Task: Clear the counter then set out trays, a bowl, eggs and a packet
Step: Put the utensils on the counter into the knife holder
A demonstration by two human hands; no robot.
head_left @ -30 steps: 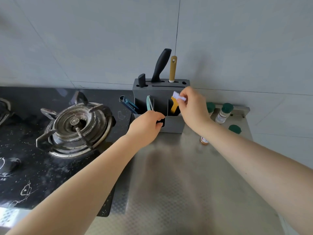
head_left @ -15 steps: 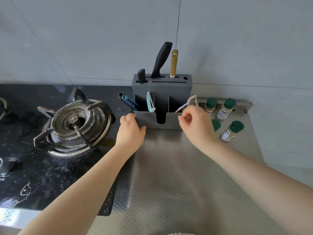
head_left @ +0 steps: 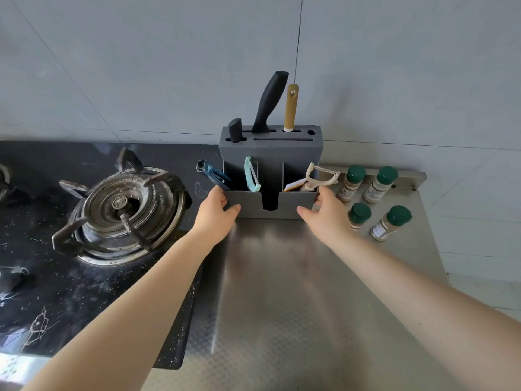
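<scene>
A grey knife and utensil holder [head_left: 270,165] stands at the back of the steel counter [head_left: 282,292], against the wall. My left hand [head_left: 215,213] grips its front left corner, thumb on the front face. My right hand [head_left: 324,214] grips the front right corner the same way. Knife handles stick out of its top slots. Peelers and a small brush lean in its front compartments. No trays, bowl, eggs or packet are in view.
Several green-capped spice jars [head_left: 375,204] stand just right of the holder, close to my right hand. A black gas hob with a burner [head_left: 124,213] lies to the left. The tiled wall [head_left: 169,66] is right behind the holder.
My right hand let go of the small brush, which now lies in the right compartment. Both hands moved down to the holder's front corners and took hold of it.
</scene>
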